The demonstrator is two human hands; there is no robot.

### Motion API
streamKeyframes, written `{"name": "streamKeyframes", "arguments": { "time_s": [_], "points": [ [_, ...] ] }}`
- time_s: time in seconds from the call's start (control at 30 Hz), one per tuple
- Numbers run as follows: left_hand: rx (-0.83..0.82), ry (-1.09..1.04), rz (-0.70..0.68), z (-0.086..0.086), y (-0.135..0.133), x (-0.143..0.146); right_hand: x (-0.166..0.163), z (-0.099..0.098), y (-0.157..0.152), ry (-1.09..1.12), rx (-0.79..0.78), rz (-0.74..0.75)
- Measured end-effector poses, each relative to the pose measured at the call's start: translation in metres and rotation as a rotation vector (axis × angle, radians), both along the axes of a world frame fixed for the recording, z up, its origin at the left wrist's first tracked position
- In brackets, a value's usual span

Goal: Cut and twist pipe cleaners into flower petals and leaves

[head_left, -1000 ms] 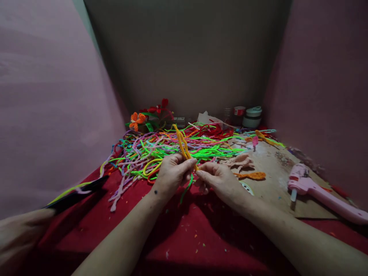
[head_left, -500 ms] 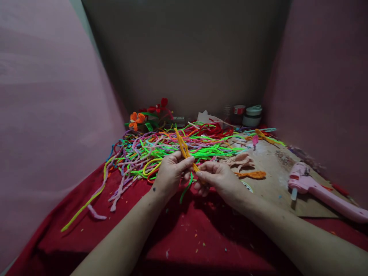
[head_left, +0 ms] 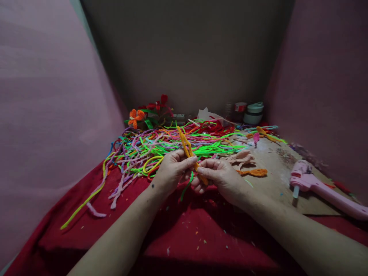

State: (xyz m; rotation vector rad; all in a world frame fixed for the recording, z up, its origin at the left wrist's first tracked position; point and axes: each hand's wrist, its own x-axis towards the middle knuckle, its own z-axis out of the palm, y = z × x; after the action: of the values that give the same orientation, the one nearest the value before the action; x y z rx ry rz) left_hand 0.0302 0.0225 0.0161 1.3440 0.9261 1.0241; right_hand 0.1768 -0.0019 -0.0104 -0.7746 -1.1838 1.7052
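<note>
Folded yellow strand (head_left: 187, 147) at frame centre
Left hand (head_left: 171, 169) and right hand (head_left: 218, 175) each pinch it; a pink glue gun (head_left: 322, 187) lies at lower right.

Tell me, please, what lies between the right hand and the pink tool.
In the head view, a fuzzy orange piece and a stretch of brown board lie between the right hand and the pink tool.

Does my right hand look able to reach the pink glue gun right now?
Probably yes: nothing visible covers the pink glue gun, though your right hand is busy holding the yellow-orange piece.
</note>
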Motion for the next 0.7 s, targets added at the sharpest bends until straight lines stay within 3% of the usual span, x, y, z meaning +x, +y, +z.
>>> {"name": "streamKeyframes", "arguments": {
  "time_s": [0.7],
  "points": [
    [0.029,0.053,0.051,0.0027,-0.0047,0.0057,0.0026,-0.0056,0.0065,0.029,-0.164,0.039]
  ]
}}
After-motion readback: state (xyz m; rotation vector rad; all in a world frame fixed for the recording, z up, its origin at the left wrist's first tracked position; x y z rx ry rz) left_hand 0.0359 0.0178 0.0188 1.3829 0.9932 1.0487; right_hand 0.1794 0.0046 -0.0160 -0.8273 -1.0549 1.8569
